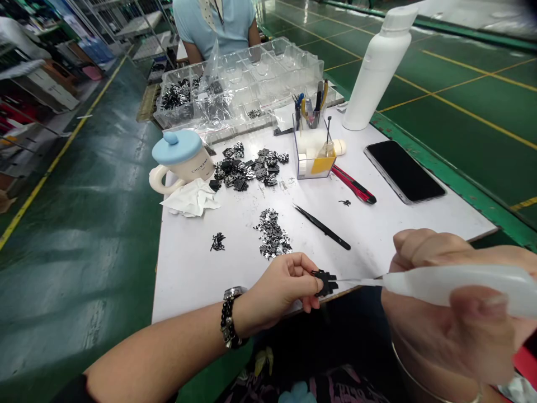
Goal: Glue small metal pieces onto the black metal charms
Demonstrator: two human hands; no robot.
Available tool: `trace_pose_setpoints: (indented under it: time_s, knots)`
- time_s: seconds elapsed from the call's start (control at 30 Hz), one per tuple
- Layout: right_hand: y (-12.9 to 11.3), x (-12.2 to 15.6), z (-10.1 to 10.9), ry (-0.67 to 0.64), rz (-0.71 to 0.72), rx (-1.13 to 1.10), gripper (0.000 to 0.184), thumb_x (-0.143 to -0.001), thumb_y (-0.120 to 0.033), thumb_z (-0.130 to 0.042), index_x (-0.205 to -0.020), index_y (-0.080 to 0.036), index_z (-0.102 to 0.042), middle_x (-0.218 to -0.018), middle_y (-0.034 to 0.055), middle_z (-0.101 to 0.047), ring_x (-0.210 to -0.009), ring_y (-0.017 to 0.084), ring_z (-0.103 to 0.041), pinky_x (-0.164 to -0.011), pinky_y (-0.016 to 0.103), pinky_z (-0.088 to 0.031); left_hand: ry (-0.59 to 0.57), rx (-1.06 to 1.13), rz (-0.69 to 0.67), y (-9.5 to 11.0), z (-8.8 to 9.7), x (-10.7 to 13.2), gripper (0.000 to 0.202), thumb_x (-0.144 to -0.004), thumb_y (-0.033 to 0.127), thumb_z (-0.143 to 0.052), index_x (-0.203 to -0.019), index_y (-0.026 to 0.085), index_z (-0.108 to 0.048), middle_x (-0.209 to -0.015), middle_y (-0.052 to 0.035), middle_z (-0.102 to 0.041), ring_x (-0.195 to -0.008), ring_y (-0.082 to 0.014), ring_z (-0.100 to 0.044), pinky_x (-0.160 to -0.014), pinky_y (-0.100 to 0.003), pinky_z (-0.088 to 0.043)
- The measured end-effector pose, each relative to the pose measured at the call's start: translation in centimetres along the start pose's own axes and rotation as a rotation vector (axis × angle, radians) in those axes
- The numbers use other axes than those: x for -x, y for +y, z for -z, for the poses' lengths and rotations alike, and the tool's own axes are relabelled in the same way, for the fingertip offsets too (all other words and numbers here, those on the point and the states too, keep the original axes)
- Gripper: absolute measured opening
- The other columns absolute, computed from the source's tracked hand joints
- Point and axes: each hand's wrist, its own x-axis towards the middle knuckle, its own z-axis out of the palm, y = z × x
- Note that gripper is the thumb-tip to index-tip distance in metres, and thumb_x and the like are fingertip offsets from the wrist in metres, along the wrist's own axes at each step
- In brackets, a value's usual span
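Between the thumb and fingers of my left hand (pixel 289 282) is a small black plastic part (pixel 325 283), held at the table's front edge. My right hand (pixel 448 313) is wrapped round a white squeeze bottle (pixel 423 281) lying nearly level. Its thin needle tip points left and reaches the black part; whether it touches cannot be made out. Just beyond my left hand lies a heap of small shiny metal pieces (pixel 273 234). Black tweezers (pixel 322 226) rest on the table behind the bottle's tip.
Farther back sit a pile of black parts (pixel 247 168), a lidded mug (pixel 184 159), a crumpled tissue (pixel 192 198) and a clear box (pixel 314 151). At right are a red cutter (pixel 354 184), a phone (pixel 405 170) and a white bottle (pixel 377 70). A person (pixel 218 28) sits behind clear trays (pixel 251 78).
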Motion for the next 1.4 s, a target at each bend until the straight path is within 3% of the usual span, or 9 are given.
trace_pose_setpoints:
  time_s: [0.1,0.23,0.53,0.97,1.07,1.17,1.27,1.33,1.4]
  knots:
    - [0.1,0.5,0.6,0.041,0.054,-0.103,0.012,-0.071,-0.022,-0.066,-0.067,-0.018,-0.055,-0.052,-0.0028,-0.035,-0.043,0.011,-0.033,-0.046,0.035,-0.026,0.003,0.003,0.004,0.1,0.0,0.1,0.018,-0.061,0.015,-0.063,-0.075,0.017,-0.05,-0.044,0.0053,-0.056,-0.035,-0.0067,-0.047,-0.042,-0.016,-0.036]
    - [0.7,1.7,1.4,-0.044,0.0,-0.088,0.008,-0.076,-0.023,-0.065,-0.079,-0.016,-0.063,-0.061,0.0,-0.044,-0.048,0.013,-0.042,-0.051,0.038,-0.032,0.022,-0.004,0.018,0.2,-0.1,0.1,0.019,-0.061,0.018,-0.064,-0.075,0.017,-0.051,-0.046,0.004,-0.058,-0.037,-0.0077,-0.051,-0.039,-0.014,-0.036]
    - [0.7,2.3,1.2,-0.133,-0.005,-0.02,0.009,-0.084,-0.028,-0.062,-0.088,-0.02,-0.063,-0.067,0.0007,-0.047,-0.05,0.015,-0.044,-0.053,0.04,-0.033,0.031,-0.012,-0.002,0.1,-0.3,0.1,0.018,-0.062,0.018,-0.063,-0.074,0.017,-0.051,-0.043,0.0048,-0.057,-0.037,-0.0073,-0.05,-0.044,-0.017,-0.037]
    - [1.1,2.1,1.4,-0.154,0.091,-0.112,0.007,-0.078,-0.012,-0.06,-0.084,-0.011,-0.063,-0.068,0.003,-0.052,-0.048,0.014,-0.044,-0.052,0.037,-0.032,0.004,0.008,0.001,0.1,-0.1,0.0,0.017,-0.061,0.016,-0.062,-0.073,0.017,-0.051,-0.045,0.0046,-0.058,-0.036,-0.0071,-0.049,-0.041,-0.016,-0.037]
    - [1.7,1.2,1.6,-0.119,0.081,-0.125,0.006,-0.079,-0.02,-0.064,-0.079,-0.014,-0.061,-0.056,-0.0017,-0.044,-0.044,0.013,-0.04,-0.048,0.035,-0.032,0.0,0.009,0.002,0.1,0.0,0.0,0.017,-0.061,0.016,-0.062,-0.074,0.017,-0.051,-0.045,0.0046,-0.058,-0.036,-0.0068,-0.048,-0.041,-0.016,-0.036]
    - [3.1,-0.4,2.1,0.007,0.203,-0.137,0.021,-0.081,-0.039,-0.062,-0.075,-0.02,-0.057,-0.046,-0.005,-0.035,-0.038,0.012,-0.031,-0.042,0.031,-0.028,0.003,0.012,-0.005,0.0,0.0,0.0,0.017,-0.06,0.015,-0.062,-0.074,0.017,-0.051,-0.042,0.0059,-0.055,-0.034,-0.0061,-0.045,-0.044,-0.018,-0.038]
    - [4.6,-2.5,2.4,0.208,0.242,0.04,0.017,-0.083,-0.04,-0.059,-0.08,-0.023,-0.055,-0.06,-0.0021,-0.042,-0.047,0.016,-0.041,-0.044,0.033,-0.034,0.034,0.022,-0.011,-0.2,-0.1,0.0,0.017,-0.059,0.016,-0.062,-0.072,0.016,-0.051,-0.039,0.006,-0.053,-0.034,-0.007,-0.045,-0.045,-0.019,-0.038]
    - [5.4,-3.8,2.0,0.112,0.196,0.19,0.016,-0.081,-0.034,-0.063,-0.082,-0.025,-0.05,-0.071,-0.0018,-0.043,-0.057,0.016,-0.047,-0.051,0.032,-0.041,0.05,0.027,-0.015,-0.2,-0.2,-0.1,0.018,-0.058,0.016,-0.062,-0.071,0.016,-0.051,-0.039,0.0061,-0.052,-0.033,-0.0068,-0.043,-0.045,-0.019,-0.037]
    - [6.3,-5.0,0.9,-0.143,0.132,0.292,0.023,-0.077,-0.03,-0.068,-0.078,-0.024,-0.046,-0.073,-0.0028,-0.045,-0.063,0.015,-0.051,-0.058,0.03,-0.043,0.053,0.022,-0.019,-0.2,-0.3,-0.1,0.018,-0.056,0.017,-0.062,-0.071,0.016,-0.05,-0.038,0.006,-0.052,-0.032,-0.0068,-0.042,-0.043,-0.019,-0.036]
